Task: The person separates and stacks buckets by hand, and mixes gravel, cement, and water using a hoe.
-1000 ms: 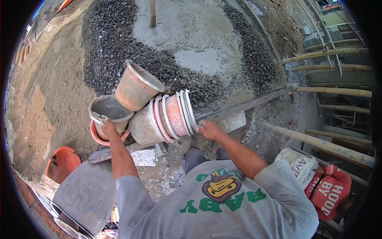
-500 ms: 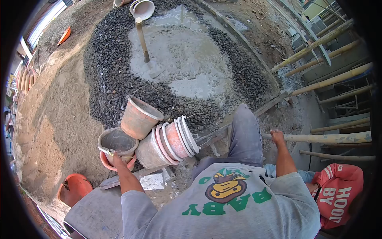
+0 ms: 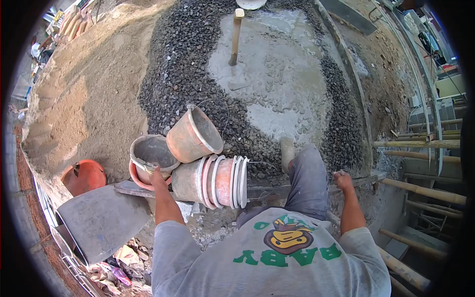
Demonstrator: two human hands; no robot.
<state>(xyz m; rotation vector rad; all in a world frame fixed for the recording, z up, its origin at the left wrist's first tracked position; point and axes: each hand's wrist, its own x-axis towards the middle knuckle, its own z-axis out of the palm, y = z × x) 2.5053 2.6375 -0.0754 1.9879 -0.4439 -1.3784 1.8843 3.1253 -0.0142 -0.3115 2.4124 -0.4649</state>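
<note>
- Stacked buckets (image 3: pixel 213 181), by the lower edge of the gravel (image 3: pixel 183 57): matt plastic, scuffed (and grey-crusted)
- That gravel: rough stone
- Grey mix (image 3: pixel 277 116): smooth in patches, lumpy elsewhere
- Shirt (image 3: pixel 277 284): matt cloth

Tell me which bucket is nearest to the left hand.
The round, grey plastic bucket nested in an orange bucket: only it has the left hand at its rim.

The left hand (image 3: pixel 158 176) grips the rim of a grey bucket (image 3: pixel 154 150), nested in an orange bucket (image 3: pixel 141 182). Just beside it are a tilted bucket (image 3: pixel 190 138) and a stack (image 3: pixel 225 183) lying sideways. The right hand (image 3: pixel 342 180), fingers curled, hangs near the knee (image 3: pixel 308 171). Beyond, gravel (image 3: pixel 180 64) borders wet concrete (image 3: pixel 277 69), where a pole (image 3: pixel 236 42) stands.
</note>
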